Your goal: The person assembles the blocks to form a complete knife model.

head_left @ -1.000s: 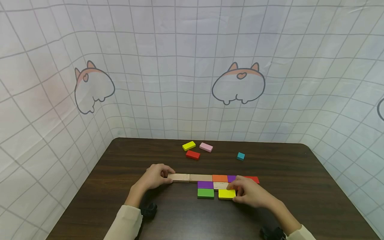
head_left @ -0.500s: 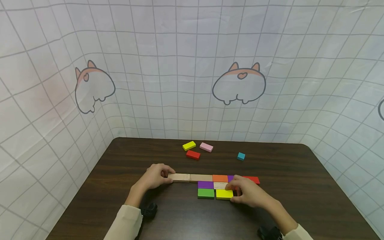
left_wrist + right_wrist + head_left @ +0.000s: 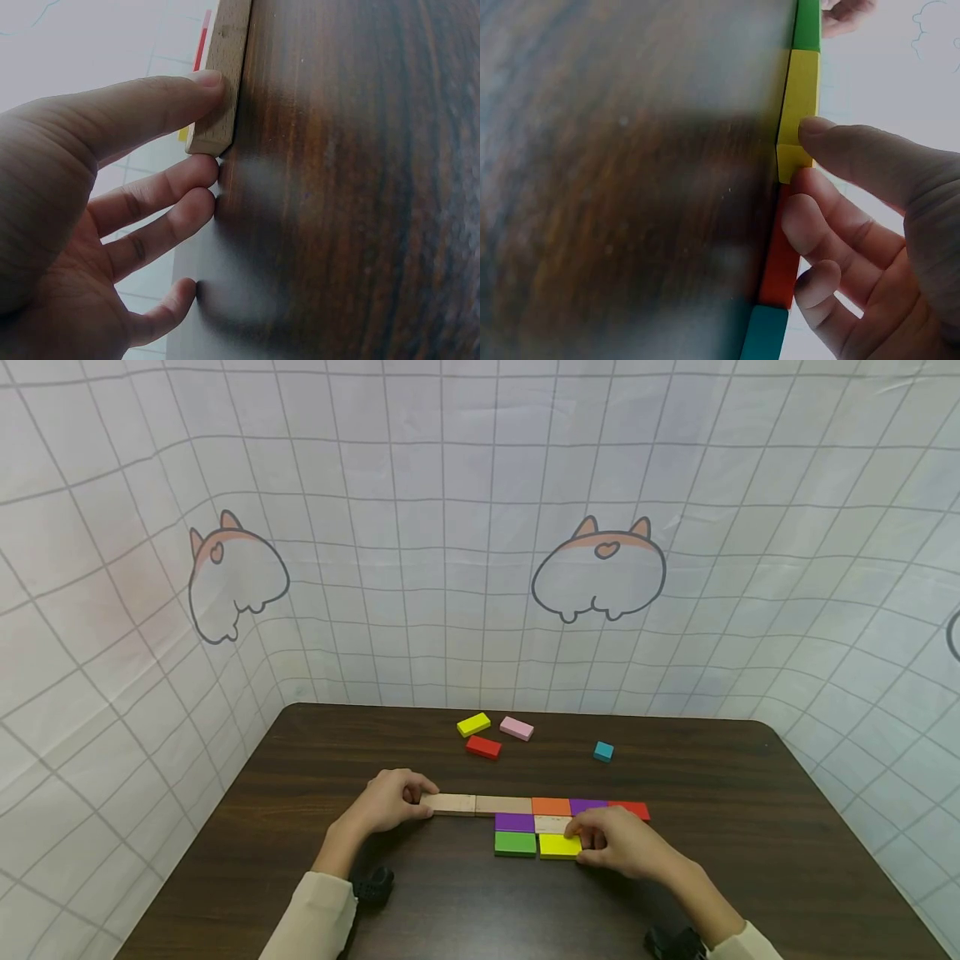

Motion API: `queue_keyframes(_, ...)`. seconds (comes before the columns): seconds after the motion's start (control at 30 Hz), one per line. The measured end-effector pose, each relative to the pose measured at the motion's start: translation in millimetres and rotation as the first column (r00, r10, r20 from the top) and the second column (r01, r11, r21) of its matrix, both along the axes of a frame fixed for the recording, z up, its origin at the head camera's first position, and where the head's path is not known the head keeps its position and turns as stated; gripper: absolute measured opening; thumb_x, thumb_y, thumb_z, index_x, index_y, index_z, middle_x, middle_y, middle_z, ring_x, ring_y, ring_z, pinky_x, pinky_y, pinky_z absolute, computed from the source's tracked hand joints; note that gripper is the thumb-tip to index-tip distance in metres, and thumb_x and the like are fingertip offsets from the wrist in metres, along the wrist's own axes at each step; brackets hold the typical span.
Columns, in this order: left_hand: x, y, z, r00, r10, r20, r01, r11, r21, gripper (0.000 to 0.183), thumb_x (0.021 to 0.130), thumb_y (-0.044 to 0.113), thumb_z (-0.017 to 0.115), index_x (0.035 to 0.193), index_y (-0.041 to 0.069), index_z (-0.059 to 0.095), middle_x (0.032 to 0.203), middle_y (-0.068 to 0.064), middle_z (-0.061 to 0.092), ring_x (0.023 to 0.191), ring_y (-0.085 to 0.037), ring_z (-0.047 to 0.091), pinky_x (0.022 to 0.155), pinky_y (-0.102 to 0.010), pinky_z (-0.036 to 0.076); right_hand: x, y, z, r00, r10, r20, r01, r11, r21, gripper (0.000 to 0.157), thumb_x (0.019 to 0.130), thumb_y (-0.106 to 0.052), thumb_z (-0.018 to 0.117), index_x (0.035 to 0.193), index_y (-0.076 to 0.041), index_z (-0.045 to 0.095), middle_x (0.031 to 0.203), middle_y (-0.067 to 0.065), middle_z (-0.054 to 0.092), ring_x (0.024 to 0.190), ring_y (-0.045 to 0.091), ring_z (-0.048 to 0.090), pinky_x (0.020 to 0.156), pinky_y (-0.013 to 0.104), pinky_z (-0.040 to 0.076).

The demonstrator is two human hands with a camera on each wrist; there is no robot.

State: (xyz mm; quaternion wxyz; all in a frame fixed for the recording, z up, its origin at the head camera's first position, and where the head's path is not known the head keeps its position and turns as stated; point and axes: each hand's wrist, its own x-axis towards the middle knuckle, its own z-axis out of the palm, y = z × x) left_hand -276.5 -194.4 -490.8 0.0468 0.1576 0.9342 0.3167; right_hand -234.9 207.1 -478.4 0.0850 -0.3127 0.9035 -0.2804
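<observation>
Left hand (image 3: pixel 390 800) pinches wooden block (image 3: pixel 453 804), right hand (image 3: pixel 624 843) yellow block (image 3: pixel 559 846), well inside table edge (image 3: pixel 697 721).

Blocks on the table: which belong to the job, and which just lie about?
Job, seemingly:
front yellow block in right hand
leftmost wooden block in left hand
rows' remaining blocks

Apparently lying about:
far yellow block
pink block
far red block
blue block

yellow block (image 3: pixel 559 847) now nearer green block (image 3: pixel 515 844)
</observation>
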Motion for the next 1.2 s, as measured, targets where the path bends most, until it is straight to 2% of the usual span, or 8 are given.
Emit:
queue_keyframes(0.23,-0.5,0,-1.3,1.0,-0.007,-0.004,0.007,1.0,0.002,0.023,0.086,0.022,0.084,0.109,0.022,0.079,0.081,0.004,0.062,0.071,-0.013,0.052,0.069,-0.034,0.04,0.8,-3,-0.6,1.0,-0.01,0.03,0.01,1.0,-0.003,0.023,0.087,-0.018,0.082,0.108,-0.013,0.072,0.077,-0.011,0.06,0.068,0.001,0.052,0.064,0.022,0.049)
queue_keyframes(0.47,-0.7,0,-1.5,1.0,-0.003,-0.006,0.003,1.0,-0.011,0.023,0.086,0.024,0.084,0.108,0.024,0.079,0.08,0.006,0.061,0.071,-0.012,0.051,0.075,-0.037,0.035,0.7,-4,-0.1,1.0,-0.008,0.028,0.008,1.0,0.006,0.024,0.087,-0.018,0.082,0.108,-0.013,0.072,0.077,-0.011,0.059,0.068,0.0,0.051,0.064,0.021,0.048)
queue_keyframes(0.9,0.2,2,-0.4,1.0,-0.001,0.007,0.001,1.0,-0.01,0.023,0.086,0.024,0.084,0.108,0.024,0.079,0.08,0.006,0.061,0.071,-0.012,0.052,0.073,-0.035,0.037,-0.6,-4,-0.2,0.999,0.006,0.032,-0.006,1.0,-0.008,0.021,0.088,-0.018,0.081,0.105,-0.014,0.071,0.077,-0.012,0.06,0.068,0.0,0.053,0.064,0.022,0.048)
queue_keyframes(1.07,-0.3,2,0.1,1.0,-0.001,0.007,0.001,1.0,-0.011,0.023,0.086,0.023,0.084,0.109,0.025,0.079,0.08,0.007,0.061,0.071,-0.012,0.052,0.072,-0.035,0.038,-8.5,-2,3.1,1.0,0.02,0.019,-0.019,0.999,-0.033,0.018,0.089,-0.018,0.08,0.105,-0.014,0.072,0.076,-0.011,0.061,0.067,0.001,0.054,0.063,0.022,0.049)
queue_keyframes(1.2,-0.9,1,-0.2,1.0,0.003,0.004,-0.003,1.0,-0.018,0.023,0.086,0.024,0.084,0.109,0.025,0.079,0.079,0.007,0.061,0.07,-0.011,0.052,0.078,-0.04,0.038,-23.4,-4,9.7,1.0,0.012,-0.009,-0.012,0.999,-0.034,0.017,0.091,-0.019,0.078,0.106,-0.013,0.073,0.076,-0.01,0.06,0.067,0.003,0.053,0.063,0.022,0.048)
